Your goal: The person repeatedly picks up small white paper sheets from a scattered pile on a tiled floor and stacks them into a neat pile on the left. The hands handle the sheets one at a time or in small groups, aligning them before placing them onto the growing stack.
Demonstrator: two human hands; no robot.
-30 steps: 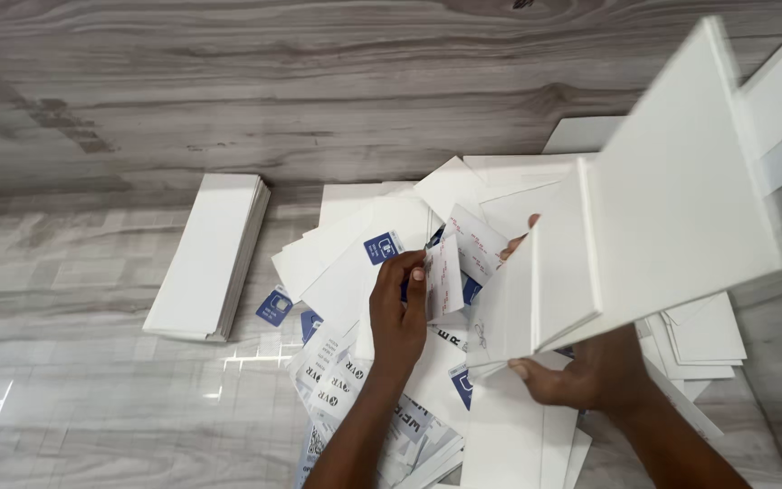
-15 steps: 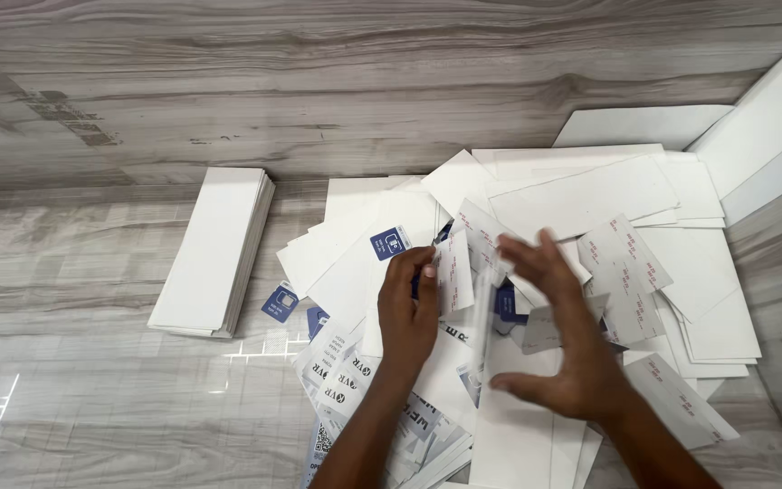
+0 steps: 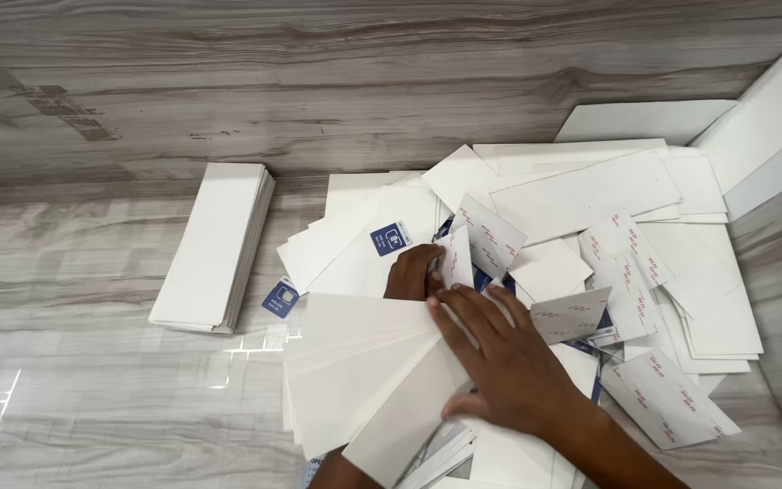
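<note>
Spreading a fan of white sheets over the loose pile

Compared with half a second ago, a fan of long white sheets (image 3: 364, 380) now lies across the near left of the heap, where printed leaflets showed before, and the large white board that was held up a second ago is gone from the hands. The right hand (image 3: 509, 362) has come down flat on the fan's right edge, fingers spread and pressing, pinching nothing. The left hand (image 3: 414, 274) is mostly covered by the sheets; only its knuckles show at the fan's far edge, beside a small white card with red print (image 3: 457, 258), and whether it grips anything cannot be told.

The sorting seems to have moved from lifting to laying down and gathering.

The fanned sheets are plain, blank and overlapping, splayed from a near corner. A neat white stack (image 3: 214, 244) sits well apart to the left on the grey wood-grain floor (image 3: 92, 380).
</note>
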